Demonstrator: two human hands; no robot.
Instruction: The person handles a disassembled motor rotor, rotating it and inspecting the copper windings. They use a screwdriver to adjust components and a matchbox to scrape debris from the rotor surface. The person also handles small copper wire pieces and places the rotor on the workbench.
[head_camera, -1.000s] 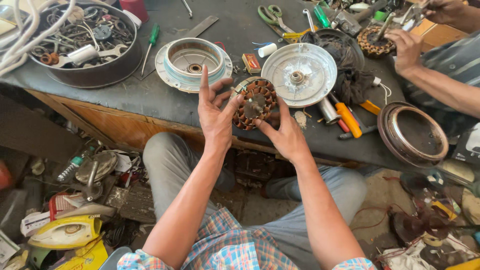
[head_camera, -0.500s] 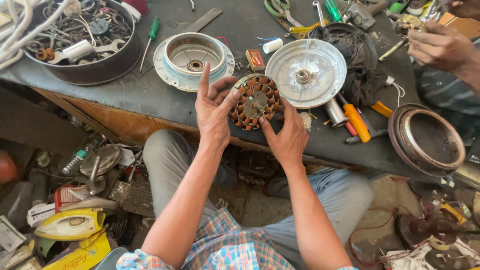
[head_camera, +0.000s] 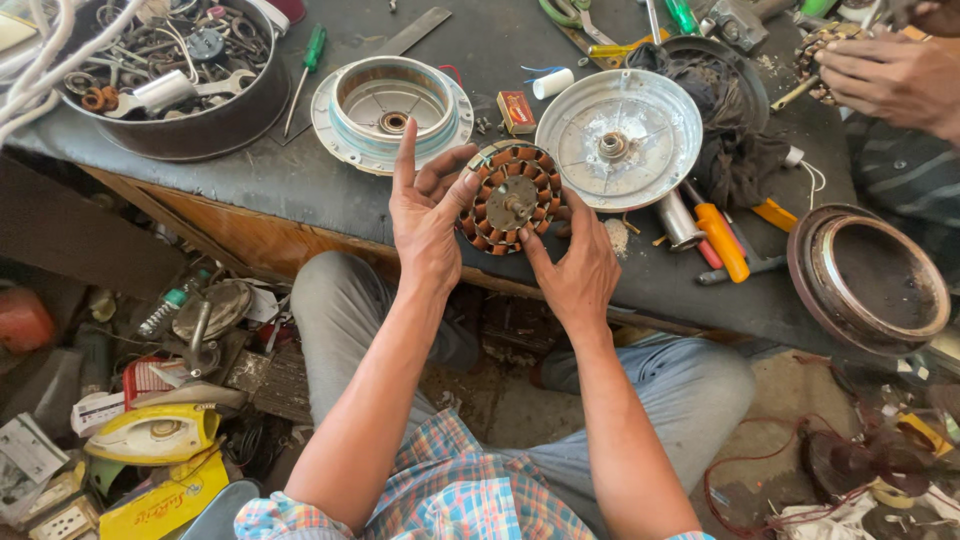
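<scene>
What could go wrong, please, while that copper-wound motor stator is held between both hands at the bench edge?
The stator is gripped only by fingertips of the left hand and right hand, right over the bench edge; a slip might drop it onto the lap or floor. The exposed copper coils could get scratched against the metal housing close beside it.

We see the round copper-wound stator (head_camera: 512, 200) centred on the grey workbench (head_camera: 300, 185); ribbed aluminium motor housing (head_camera: 391, 108) at 10 o'clock, flat aluminium end cover (head_camera: 618, 138) at 2 o'clock.
</scene>
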